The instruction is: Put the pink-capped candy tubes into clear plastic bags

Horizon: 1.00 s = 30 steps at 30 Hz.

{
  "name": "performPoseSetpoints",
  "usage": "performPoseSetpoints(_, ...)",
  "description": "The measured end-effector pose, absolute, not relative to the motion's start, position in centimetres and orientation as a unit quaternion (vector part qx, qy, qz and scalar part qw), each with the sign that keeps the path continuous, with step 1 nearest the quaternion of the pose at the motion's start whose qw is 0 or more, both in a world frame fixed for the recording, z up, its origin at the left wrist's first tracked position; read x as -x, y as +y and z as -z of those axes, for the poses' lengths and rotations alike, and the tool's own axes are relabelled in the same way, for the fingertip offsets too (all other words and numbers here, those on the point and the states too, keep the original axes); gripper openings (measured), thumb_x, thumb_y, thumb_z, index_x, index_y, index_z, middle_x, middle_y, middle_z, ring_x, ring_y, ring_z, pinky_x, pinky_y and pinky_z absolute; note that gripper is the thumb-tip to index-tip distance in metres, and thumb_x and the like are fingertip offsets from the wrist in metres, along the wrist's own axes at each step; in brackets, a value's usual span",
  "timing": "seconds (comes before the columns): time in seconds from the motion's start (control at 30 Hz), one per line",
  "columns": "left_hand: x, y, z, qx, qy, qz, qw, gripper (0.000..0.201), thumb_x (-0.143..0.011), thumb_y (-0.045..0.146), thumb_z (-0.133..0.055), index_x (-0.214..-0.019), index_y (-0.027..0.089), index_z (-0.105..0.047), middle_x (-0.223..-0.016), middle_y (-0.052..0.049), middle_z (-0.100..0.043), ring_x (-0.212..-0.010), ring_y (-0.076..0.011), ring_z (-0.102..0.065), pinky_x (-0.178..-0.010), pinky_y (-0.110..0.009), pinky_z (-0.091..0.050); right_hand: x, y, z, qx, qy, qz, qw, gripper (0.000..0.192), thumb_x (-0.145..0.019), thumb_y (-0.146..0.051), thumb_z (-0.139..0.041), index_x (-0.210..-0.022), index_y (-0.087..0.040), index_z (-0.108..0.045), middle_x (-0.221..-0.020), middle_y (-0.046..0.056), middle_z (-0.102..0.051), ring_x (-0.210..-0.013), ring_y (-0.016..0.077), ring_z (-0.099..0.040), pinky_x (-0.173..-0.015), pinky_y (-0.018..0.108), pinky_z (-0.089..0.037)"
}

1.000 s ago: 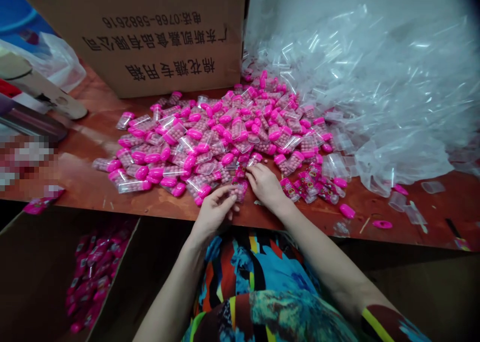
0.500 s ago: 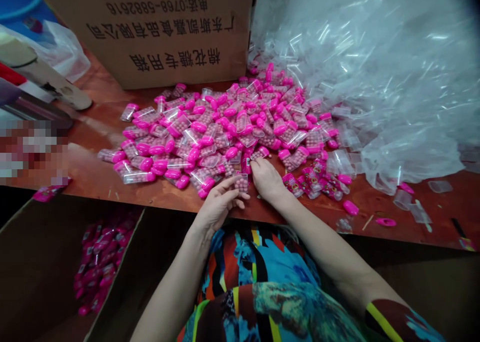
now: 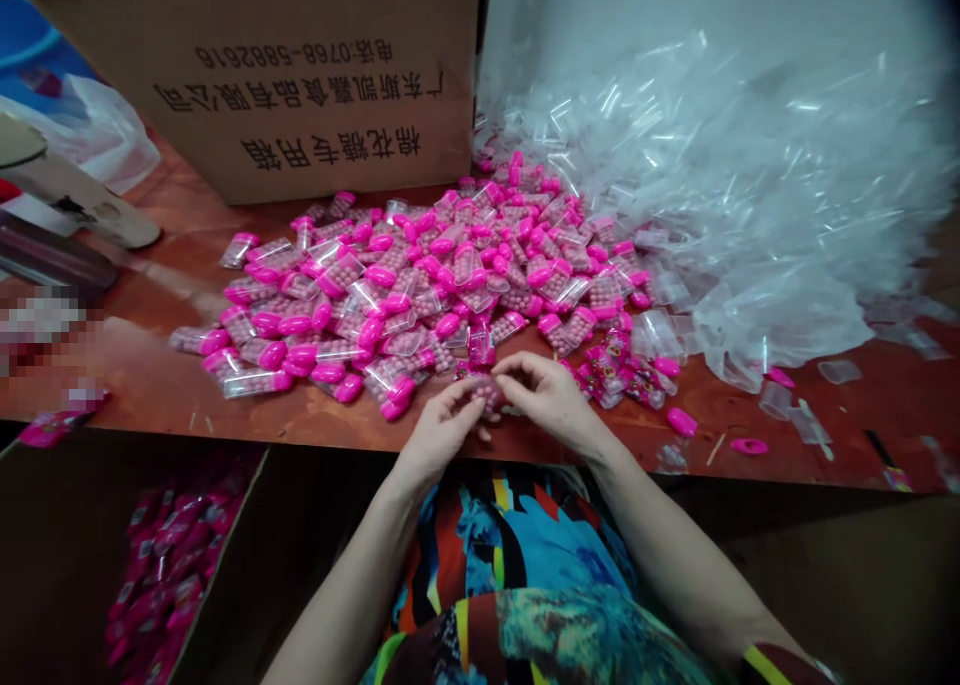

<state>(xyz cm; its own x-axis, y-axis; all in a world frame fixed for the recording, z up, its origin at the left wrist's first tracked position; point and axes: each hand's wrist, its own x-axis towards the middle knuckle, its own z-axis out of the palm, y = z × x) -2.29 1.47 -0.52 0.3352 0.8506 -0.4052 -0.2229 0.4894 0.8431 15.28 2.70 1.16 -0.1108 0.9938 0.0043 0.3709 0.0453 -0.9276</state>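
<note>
My left hand (image 3: 437,431) and my right hand (image 3: 551,397) meet at the near edge of the table, both gripping one small clear candy vial (image 3: 487,393) filled with pink balls. Just beyond my fingers lies a big heap of pink-capped candy vials (image 3: 420,285). A few labelled, wrapped vials (image 3: 619,373) lie right of my right hand. The vial's cap end is hidden by my fingers.
A large printed cardboard box (image 3: 300,75) stands behind the heap. A mound of clear plastic sleeves (image 3: 750,205) fills the right side. Loose pink caps (image 3: 681,422) lie on the red-brown table (image 3: 165,395). An open carton with finished pink vials (image 3: 150,575) sits below left.
My right hand drew back from the heap toward the table edge and joined my left hand on the vial. The view shifted slightly.
</note>
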Motion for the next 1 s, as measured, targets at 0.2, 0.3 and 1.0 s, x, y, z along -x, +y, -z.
performPoseSetpoints(0.2, 1.5, 1.6, 0.4, -0.368, 0.435, -0.349, 0.744, 0.043, -0.081, 0.038, -0.073, -0.116, 0.015, -0.067, -0.095, -0.010, -0.070, -0.080, -0.0199, -0.068, -0.060, -0.028, -0.058, -15.6, 1.3, -1.2, 0.531, -0.620, -0.425, 0.392, 0.012, -0.090, -0.020, -0.060, -0.094, -0.020, -0.071, -0.086, 0.002, -0.066, -0.080, 0.0160, -0.064, -0.072, 0.027, -0.050)
performPoseSetpoints(0.3, 1.7, 1.8, 0.5, -0.370, 0.433, -0.339, 0.749, 0.042, -0.080, 0.037, -0.073, -0.116, 0.016, -0.067, -0.099, -0.010, -0.070, -0.083, -0.0206, -0.068, -0.060, -0.027, -0.058, -15.6, 1.4, -0.5, 0.533, -0.607, -0.416, 0.417, 0.012, -0.092, -0.021, -0.059, -0.091, -0.020, -0.070, -0.084, 0.001, -0.066, -0.080, 0.0158, -0.064, -0.073, 0.028, -0.050)
performPoseSetpoints(1.0, -1.2, 2.7, 0.4, -0.316, 0.412, -0.474, 0.711, 0.028, -0.078, 0.029, -0.076, -0.101, 0.017, -0.067, -0.093, -0.004, -0.068, -0.084, -0.0185, -0.070, -0.078, -0.035, -0.060, -20.2, -4.1, 1.3, 0.656, -0.584, -0.241, 0.414, 0.024, -0.101, -0.031, -0.042, -0.107, -0.024, -0.065, -0.101, 0.006, -0.068, -0.096, 0.0213, -0.063, -0.088, 0.038, -0.050)
